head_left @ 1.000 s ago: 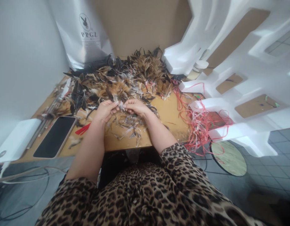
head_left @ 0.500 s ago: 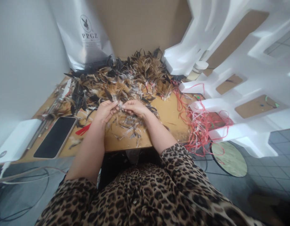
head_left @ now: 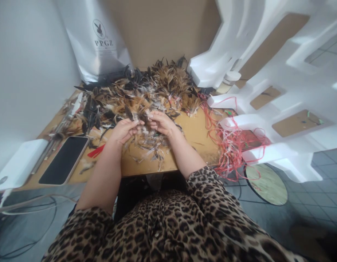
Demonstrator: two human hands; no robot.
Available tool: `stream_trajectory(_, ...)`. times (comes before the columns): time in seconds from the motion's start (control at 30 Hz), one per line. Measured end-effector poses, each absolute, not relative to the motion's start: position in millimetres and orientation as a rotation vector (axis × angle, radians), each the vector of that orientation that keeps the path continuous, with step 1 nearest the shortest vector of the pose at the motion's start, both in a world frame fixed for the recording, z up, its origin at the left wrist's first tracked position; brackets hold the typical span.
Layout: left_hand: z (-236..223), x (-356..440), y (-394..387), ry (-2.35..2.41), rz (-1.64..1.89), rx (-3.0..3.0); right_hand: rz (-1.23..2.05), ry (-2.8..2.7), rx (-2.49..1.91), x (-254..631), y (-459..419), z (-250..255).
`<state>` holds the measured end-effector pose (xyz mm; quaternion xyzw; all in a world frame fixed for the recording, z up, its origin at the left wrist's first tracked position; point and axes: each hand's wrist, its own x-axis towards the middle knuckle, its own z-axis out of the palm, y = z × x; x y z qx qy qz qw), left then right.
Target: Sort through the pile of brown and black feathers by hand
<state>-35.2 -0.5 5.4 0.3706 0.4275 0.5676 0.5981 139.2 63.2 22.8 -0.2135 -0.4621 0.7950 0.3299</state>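
Now your right hand (head_left: pixel 162 124) sits higher and farther from your left hand (head_left: pixel 124 131), whose fingertips pinch feathers (head_left: pixel 143 117) before the feather pile (head_left: pixel 172 80) (right-hand hold: cannot tell); handling remains in progress between both hands.

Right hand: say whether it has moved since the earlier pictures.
Yes: the right hand has shifted slightly rightward and forward, farther from the phone.
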Motion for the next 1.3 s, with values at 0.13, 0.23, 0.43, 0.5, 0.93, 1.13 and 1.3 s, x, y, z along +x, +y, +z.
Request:
stream_trajectory(0.13, 6.7, -31.3, -0.3, 1.057, 1.389, 0.845, 1.93, -1.241, -0.622, 129.8, 61.8, 14.2)
stream_trajectory(0.23, 4.3, -28.9, 1.1, 1.075, 1.383, 0.825, 1.772, -1.333, -0.671, 120.4, 58.0, 6.3)
stream_trajectory(0.43, 1.5, -26.9, 3.1, 1.066, 1.365, 0.789, 1.55, -1.426, -0.711, 111.4, 53.1, -2.0)
stream_trajectory(0.5, 1.8, -26.8, 3.2, 1.05, 1.357, 0.791, 1.501, -1.439, -0.719, 111.3, 52.7, -1.5)
stream_trajectory(0.93, 4.8, -25.4, 1.7, 1.141, 1.306, 0.895, 1.45, -1.48, -0.809, 115.4, 55.9, 0.8)
stream_trajectory(1.13, 5.1, -23.4, 0.9, 1.115, 1.293, 0.845, 1.442, -1.452, -0.769, 112.1, 54.0, -0.8)
stream_trajectory(1.3, -0.8, -25.4, 3.4, 1.096, 1.322, 0.838, 1.42, -1.442, -0.757, 110.9, 52.8, -0.2)
